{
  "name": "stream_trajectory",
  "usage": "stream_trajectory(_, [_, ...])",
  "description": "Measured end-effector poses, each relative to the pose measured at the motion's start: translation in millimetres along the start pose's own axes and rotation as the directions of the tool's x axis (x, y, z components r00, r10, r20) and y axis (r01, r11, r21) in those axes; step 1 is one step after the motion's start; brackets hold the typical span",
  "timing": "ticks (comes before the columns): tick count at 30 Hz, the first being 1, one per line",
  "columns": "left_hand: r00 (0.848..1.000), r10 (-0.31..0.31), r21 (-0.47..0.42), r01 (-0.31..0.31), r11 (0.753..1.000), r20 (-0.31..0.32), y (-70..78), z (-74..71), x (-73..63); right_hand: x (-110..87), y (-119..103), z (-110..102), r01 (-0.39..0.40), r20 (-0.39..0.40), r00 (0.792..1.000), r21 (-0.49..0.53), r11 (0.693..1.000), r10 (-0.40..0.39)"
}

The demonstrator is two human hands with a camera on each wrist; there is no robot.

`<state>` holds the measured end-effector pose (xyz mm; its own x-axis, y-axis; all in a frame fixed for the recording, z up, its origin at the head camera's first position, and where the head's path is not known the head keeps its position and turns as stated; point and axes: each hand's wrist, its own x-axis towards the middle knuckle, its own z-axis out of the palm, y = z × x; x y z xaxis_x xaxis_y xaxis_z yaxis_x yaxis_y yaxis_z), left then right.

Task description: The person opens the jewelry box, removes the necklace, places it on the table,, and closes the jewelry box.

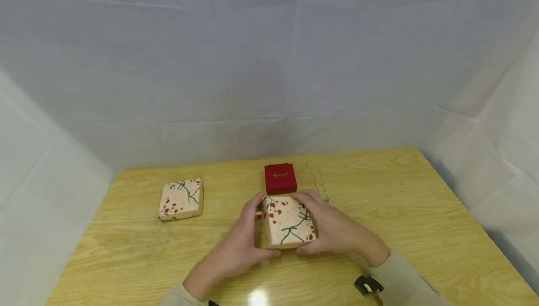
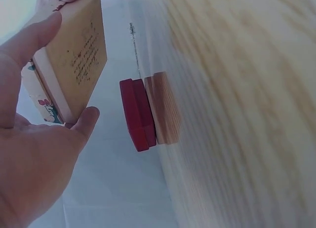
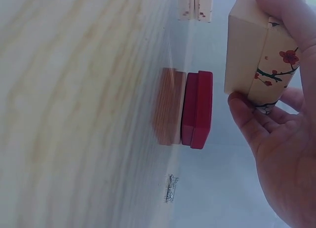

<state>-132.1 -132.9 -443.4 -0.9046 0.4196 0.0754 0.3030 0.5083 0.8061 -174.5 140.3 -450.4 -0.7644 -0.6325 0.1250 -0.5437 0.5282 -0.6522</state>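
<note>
Both my hands hold a cream gift box [image 1: 288,224] with red blossoms and green branches on it, one hand at each side. My left hand [image 1: 237,243] grips its left side, fingers at the far corner and thumb at the near edge. On the right side, my right hand [image 1: 338,229] grips it in the same way. In the left wrist view the box is raised off the table, and its plain underside shows lines of small print. A dark red box [image 1: 280,177] with gold lettering sits on the table just beyond it.
A second blossom-patterned piece [image 1: 181,199], box-shaped, lies on the wooden table [image 1: 126,240] at the left. Right of the red box lies a thin chain necklace [image 1: 320,182] with a small bluish pendant. White cloth [image 1: 261,62] hangs behind the table and along both sides.
</note>
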Motion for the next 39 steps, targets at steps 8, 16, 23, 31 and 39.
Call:
stream_trajectory(8, [1.000,0.008,0.008,-0.008,1.000,0.004,-1.6,-0.6,-0.1,-0.4,0.7,0.5,-0.004,-0.005,1.000,0.028,1.000,0.005])
stream_trajectory(16, [1.000,-0.010,0.019,0.010,1.000,0.012,-1.2,-1.8,-0.3,-1.5,1.5,-0.4,0.001,-0.013,1.000,0.048,0.999,0.000])
stream_trajectory(23, [1.000,-0.016,0.035,0.016,0.999,0.011,-0.8,-1.6,0.1,-1.1,2.6,0.1,0.018,-0.019,1.000,0.047,0.999,-0.017])
stream_trajectory(31, [1.000,-0.027,0.045,0.027,0.999,0.006,0.3,-1.5,0.1,-0.4,2.2,0.2,0.028,-0.020,0.999,0.047,0.998,-0.027])
stream_trajectory(39, [1.000,-0.017,0.034,0.017,0.999,0.002,0.1,-1.2,0.6,-1.3,1.0,-2.1,0.019,-0.026,1.000,0.053,0.998,-0.018])
